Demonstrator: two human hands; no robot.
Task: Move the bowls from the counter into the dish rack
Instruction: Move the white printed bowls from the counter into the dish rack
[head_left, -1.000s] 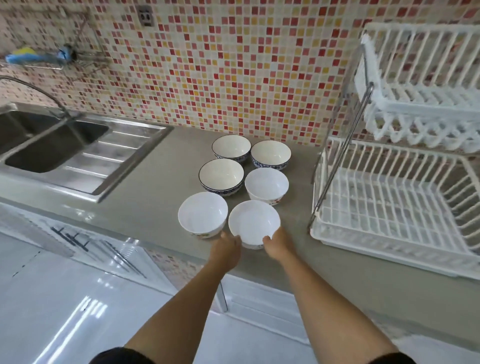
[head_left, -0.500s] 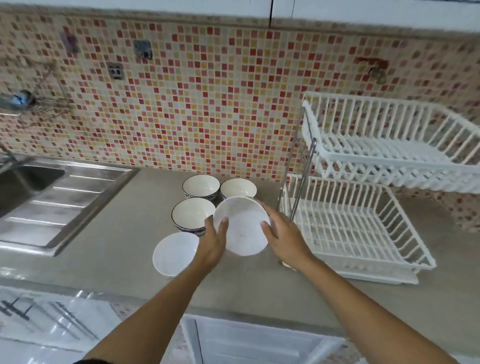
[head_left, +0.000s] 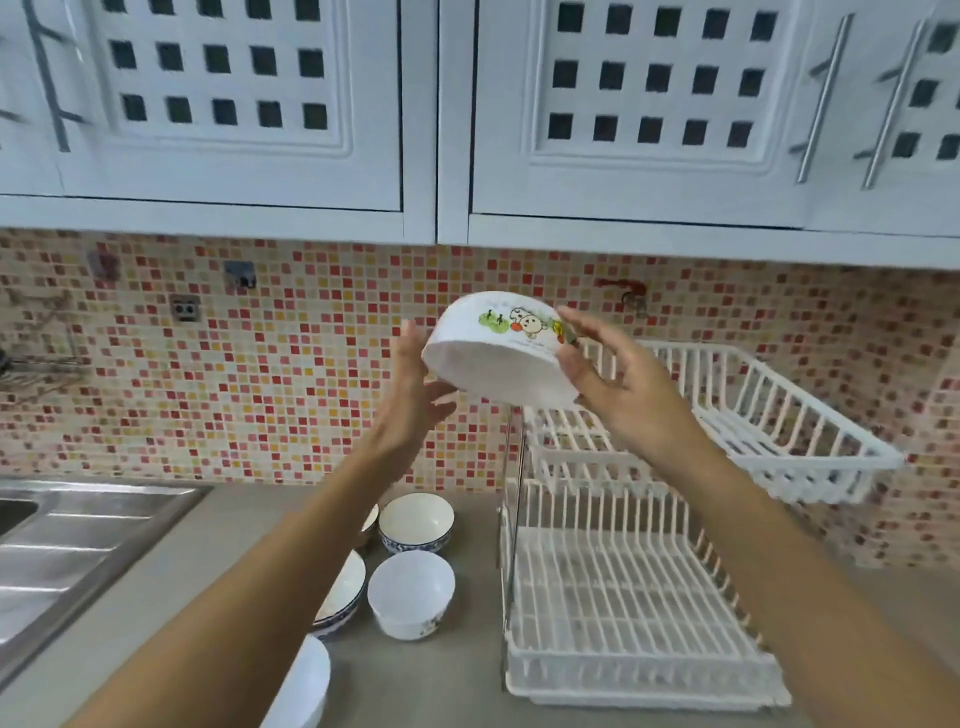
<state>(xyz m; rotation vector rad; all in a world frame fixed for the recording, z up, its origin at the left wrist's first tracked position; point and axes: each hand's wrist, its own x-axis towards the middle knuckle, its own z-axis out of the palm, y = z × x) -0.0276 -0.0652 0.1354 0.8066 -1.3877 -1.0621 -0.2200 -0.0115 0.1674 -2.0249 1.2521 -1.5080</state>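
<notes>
A white bowl with a cartoon print (head_left: 498, 358) is raised in front of the tiled wall, tipped with its opening facing down towards me. My left hand (head_left: 413, 395) presses its left side and my right hand (head_left: 608, 379) grips its right side. It hangs just left of the upper tier (head_left: 789, 431) of the white dish rack; the lower tier (head_left: 628, 603) sits on the counter. Both tiers hold nothing. On the counter stand a blue-patterned bowl (head_left: 415, 522), a plain white bowl (head_left: 411, 592), a blue-rimmed bowl (head_left: 345, 592) partly behind my left arm, and a white bowl (head_left: 306, 686) at the bottom edge.
A steel sink with a ribbed drainboard (head_left: 78, 551) lies at the left. White wall cabinets (head_left: 436, 130) hang low above the rack. Grey counter (head_left: 447, 675) shows between the bowls and the rack.
Both hands lifted the bowl from just above the counter to the height of the rack's upper tier and turned it over. My view tilted upward.
</notes>
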